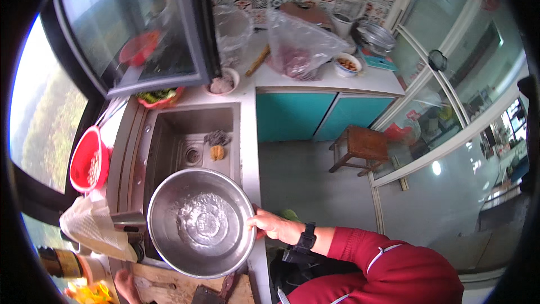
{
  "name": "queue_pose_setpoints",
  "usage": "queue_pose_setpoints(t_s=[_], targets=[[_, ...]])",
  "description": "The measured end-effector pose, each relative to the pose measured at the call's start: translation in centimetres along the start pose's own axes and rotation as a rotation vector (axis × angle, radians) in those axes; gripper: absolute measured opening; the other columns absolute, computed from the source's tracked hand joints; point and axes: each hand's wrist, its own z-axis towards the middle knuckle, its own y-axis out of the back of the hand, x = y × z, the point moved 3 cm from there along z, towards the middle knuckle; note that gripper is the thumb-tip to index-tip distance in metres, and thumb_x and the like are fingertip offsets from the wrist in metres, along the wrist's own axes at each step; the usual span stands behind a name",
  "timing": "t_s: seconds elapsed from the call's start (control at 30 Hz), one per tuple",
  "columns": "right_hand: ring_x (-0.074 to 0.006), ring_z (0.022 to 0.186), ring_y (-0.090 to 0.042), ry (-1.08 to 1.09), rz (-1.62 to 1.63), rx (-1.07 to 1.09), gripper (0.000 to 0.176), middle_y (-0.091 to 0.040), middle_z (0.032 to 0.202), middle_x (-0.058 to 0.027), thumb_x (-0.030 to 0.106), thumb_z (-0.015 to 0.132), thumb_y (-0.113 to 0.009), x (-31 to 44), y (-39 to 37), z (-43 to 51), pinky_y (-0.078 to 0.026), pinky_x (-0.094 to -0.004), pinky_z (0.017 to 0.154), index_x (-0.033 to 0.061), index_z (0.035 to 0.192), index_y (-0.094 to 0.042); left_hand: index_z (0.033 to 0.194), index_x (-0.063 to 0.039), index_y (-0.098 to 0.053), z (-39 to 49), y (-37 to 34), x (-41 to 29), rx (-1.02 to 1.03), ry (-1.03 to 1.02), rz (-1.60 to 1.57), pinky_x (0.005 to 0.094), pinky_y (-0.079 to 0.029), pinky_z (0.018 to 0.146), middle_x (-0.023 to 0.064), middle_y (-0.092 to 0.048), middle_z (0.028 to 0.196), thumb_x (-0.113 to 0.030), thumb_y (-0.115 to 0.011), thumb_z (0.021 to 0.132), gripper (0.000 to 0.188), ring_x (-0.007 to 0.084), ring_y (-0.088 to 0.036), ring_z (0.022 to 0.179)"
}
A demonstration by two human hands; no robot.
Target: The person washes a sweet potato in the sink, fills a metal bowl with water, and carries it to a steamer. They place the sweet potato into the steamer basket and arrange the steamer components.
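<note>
A round stainless-steel basin (pixel 162 219) with a little rippling water in its bottom is over the near part of the sink (pixel 168 135). My right hand (pixel 270 224) grips its rim on the right side, thumb on top. The metal faucet (pixel 128 219) reaches toward the basin's left side. At the bottom left, my left hand (pixel 125 285) is partly in view by the edge of a wooden cutting board (pixel 156 289); its fingers do not show clearly. A cleaver (pixel 206 294) lies on the board. A steel-wool scrubber (pixel 217 137) and a yellowish sponge (pixel 217 153) lie beside the drain.
A red plastic basket (pixel 89 160) stands on the sill at left. Above the sink, an open window sash (pixel 194 80) juts inward over a colander of greens (pixel 158 96). A plastic bag (pixel 299 46) and a bowl of nuts (pixel 347 65) sit on the far counter. A wooden stool (pixel 363 143) stands beyond.
</note>
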Motion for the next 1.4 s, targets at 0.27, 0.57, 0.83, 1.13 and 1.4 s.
queue_pose_setpoints(t_s=[0.27, 0.57, 0.83, 1.13, 1.4], targets=[[-0.0151, 0.066, -0.056, 0.030, 0.088, -0.108, 0.019, -0.058, 0.073, -0.0016, 0.009, 0.065, -0.061, 2.0, 11.9, -10.5, -0.049, -0.0294, 0.056, 0.0091, 0.084, -0.062, 0.107, 0.001, -0.059, -12.4, -0.5, -14.1, 0.234, -0.141, 0.057, 0.0301, -0.049, 0.077, 0.0135, -0.061, 0.098, -0.016, -0.062, 0.086, 0.027, 0.0178, -0.057, 0.087], [-0.0179, 0.073, -0.056, 0.216, 0.288, -0.398, 0.034, -0.055, 0.081, -0.0044, 0.002, 0.064, -0.061, -0.9, 30.2, -27.7, -0.051, -0.0331, 0.055, 0.0069, 0.097, -0.055, 0.086, -0.001, -0.062, -29.0, -5.0, -39.3, -0.412, -0.855, 0.263, 0.0344, -0.050, 0.076, 0.0112, -0.064, 0.096, 0.001, -0.066, 0.068, 0.018, 0.0242, -0.062, 0.081], [-0.0157, 0.050, -0.047, 0.333, 0.520, -0.828, 0.020, -0.050, 0.065, -0.0009, 0.003, 0.063, -0.056, -9.9, 41.9, -43.1, -0.036, -0.0291, 0.041, 0.0095, 0.081, -0.052, 0.104, -0.009, -0.059, -35.9, -23.0, -44.9, 0.828, -1.106, 0.553, 0.0394, -0.048, 0.082, 0.0132, -0.061, 0.106, -0.022, -0.062, 0.077, 0.030, 0.0308, -0.059, 0.096], [-0.0228, 0.074, -0.057, 0.897, 0.575, -1.292, 0.020, -0.056, 0.076, -0.0034, 0.011, 0.068, -0.065, -22.4, 43.2, -55.6, -0.047, -0.0377, 0.072, 0.0090, 0.084, -0.053, 0.091, -0.008, -0.058, -40.9, -46.2, -54.8, 1.028, -1.210, 0.067, 0.0398, -0.048, 0.066, 0.0108, -0.062, 0.084, -0.015, -0.059, 0.076, 0.017, 0.0306, -0.060, 0.077], [-0.0193, 0.083, -0.056, 0.767, 1.258, -1.301, 0.027, -0.058, 0.100, -0.0115, 0.003, 0.080, -0.054, -15.7, 39.8, -50.9, -0.049, -0.0331, 0.074, -0.0006, 0.107, -0.053, 0.103, -0.001, -0.049, -25.6, -69.6, -76.6, 1.165, -0.046, -0.816, 0.0333, -0.053, 0.061, 0.0106, -0.053, 0.093, -0.022, -0.057, 0.087, 0.027, 0.0219, -0.059, 0.074]])
